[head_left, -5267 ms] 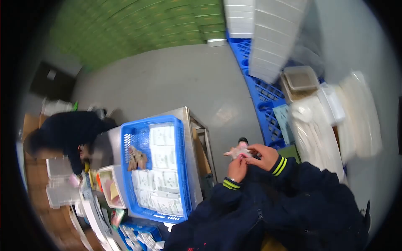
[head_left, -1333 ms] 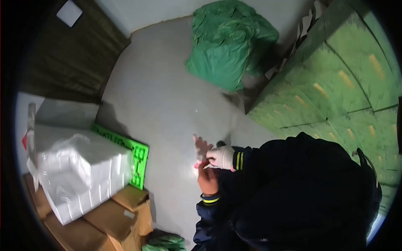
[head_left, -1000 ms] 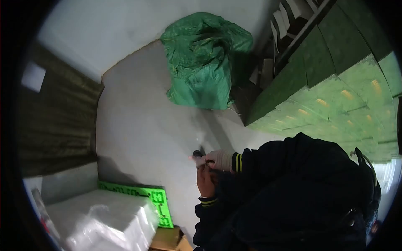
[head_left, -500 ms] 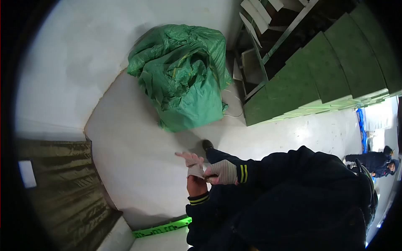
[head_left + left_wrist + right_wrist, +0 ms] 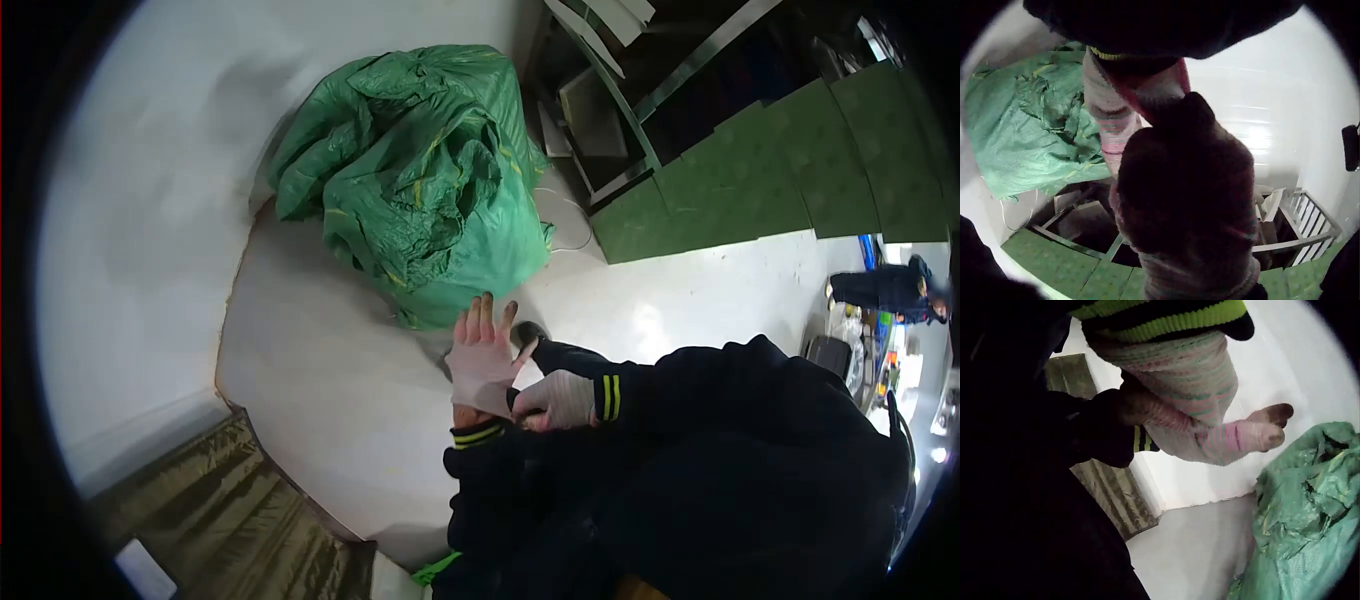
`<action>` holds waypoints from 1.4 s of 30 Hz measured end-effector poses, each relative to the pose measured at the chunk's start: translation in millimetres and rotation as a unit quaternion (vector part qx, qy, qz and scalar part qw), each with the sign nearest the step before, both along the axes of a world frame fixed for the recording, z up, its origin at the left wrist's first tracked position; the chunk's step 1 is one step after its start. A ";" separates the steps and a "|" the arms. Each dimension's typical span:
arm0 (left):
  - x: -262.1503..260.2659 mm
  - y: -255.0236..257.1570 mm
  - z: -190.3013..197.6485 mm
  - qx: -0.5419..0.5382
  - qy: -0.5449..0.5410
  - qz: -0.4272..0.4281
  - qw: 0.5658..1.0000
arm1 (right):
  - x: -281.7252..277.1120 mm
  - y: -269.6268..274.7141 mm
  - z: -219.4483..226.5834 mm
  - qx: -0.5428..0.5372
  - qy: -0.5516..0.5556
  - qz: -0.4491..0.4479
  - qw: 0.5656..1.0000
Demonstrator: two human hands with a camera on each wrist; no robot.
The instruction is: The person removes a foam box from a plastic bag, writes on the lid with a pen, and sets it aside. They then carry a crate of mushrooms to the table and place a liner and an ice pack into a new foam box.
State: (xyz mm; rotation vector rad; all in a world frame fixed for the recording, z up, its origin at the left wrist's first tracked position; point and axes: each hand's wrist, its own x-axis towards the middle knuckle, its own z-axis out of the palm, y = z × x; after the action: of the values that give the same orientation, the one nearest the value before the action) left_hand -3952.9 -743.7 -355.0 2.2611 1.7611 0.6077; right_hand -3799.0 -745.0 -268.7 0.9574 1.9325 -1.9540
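Note:
Both hands wear pale knit gloves with fine stripes. In the head view my left hand (image 5: 483,362) is raised, its fingers straight and spread, with a glove (image 5: 478,385) on it reaching down toward the wrist. Its fingertips look dark. My right hand (image 5: 560,402), also gloved, has its fingers curled at the left wrist and pinches the cuff of that glove. The left wrist view shows the right hand (image 5: 1188,187) large and dark, right at the pink-edged glove cuff (image 5: 1163,90). From the right wrist, the left hand (image 5: 1241,439) shows beyond the right hand (image 5: 1179,372).
A large green woven sack (image 5: 430,190) slumps on the floor against the white wall (image 5: 150,200). Green cartons (image 5: 740,185) are stacked at the right beside a metal rack (image 5: 625,130). A dark curtain (image 5: 230,510) hangs lower left. Another person (image 5: 885,288) stands far right.
Bare hands held a glove earlier; then the right was gloved. The left glove has been pulled down to the wrist and the left fingers spread. The view turned from cartons and crates toward the green sack.

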 end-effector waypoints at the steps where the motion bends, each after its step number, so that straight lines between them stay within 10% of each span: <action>1: -6.8 5.8 -13.0 0.039 -0.017 -0.017 0.999 | -5.7 -5.1 -15.3 0.018 0.012 -0.013 1.000; 8: -43.0 5.6 -53.8 0.013 0.199 -0.277 0.940 | -74.8 -1.4 8.1 0.180 -0.081 -0.053 0.979; 10: -50.5 2.3 -50.5 0.014 0.277 -0.356 0.892 | -77.1 1.0 -17.9 0.018 -0.077 -0.242 0.967; 16: -23.1 18.1 -7.7 -0.081 0.274 -0.368 0.885 | -73.8 1.9 -5.2 0.024 -0.094 -0.386 0.918; 19: 0.2 44.9 5.8 -0.100 0.295 -0.362 0.878 | -59.6 -0.7 -0.5 0.281 -0.051 -0.302 0.909; 22: 37.2 70.2 1.4 0.080 -0.079 -0.206 0.972 | -35.3 -6.8 21.3 0.214 -0.020 -0.432 0.876; 23: 55.0 75.2 7.2 -0.020 -0.232 -0.150 0.961 | -27.2 -14.3 28.4 0.084 0.057 -0.570 0.815; 24: 62.3 91.4 2.1 -0.315 -0.498 -0.160 0.792 | -14.2 -19.5 51.6 0.051 0.094 -0.621 0.777; 26: 101.6 97.4 17.0 -0.458 -0.710 0.021 0.535 | 13.7 -38.1 55.3 0.066 0.070 -0.682 0.724; 31: 204.1 28.2 23.1 -0.531 -0.694 -0.044 0.485 | 66.9 -102.4 31.8 0.293 -0.043 -0.638 0.710; 38: 269.4 -46.2 -38.0 -0.535 -0.619 -0.039 0.574 | 159.4 -179.2 42.4 0.180 -0.001 -0.652 0.737; 42: 326.3 -73.4 14.6 -0.516 -0.502 -0.026 0.693 | 204.1 -221.0 39.9 0.190 0.078 -0.689 0.695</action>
State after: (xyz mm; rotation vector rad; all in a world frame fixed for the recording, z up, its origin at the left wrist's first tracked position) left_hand -3626.6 -817.1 -340.4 0.8438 0.9696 0.4701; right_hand -3594.8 -965.9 -228.8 3.1252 1.7695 -2.1248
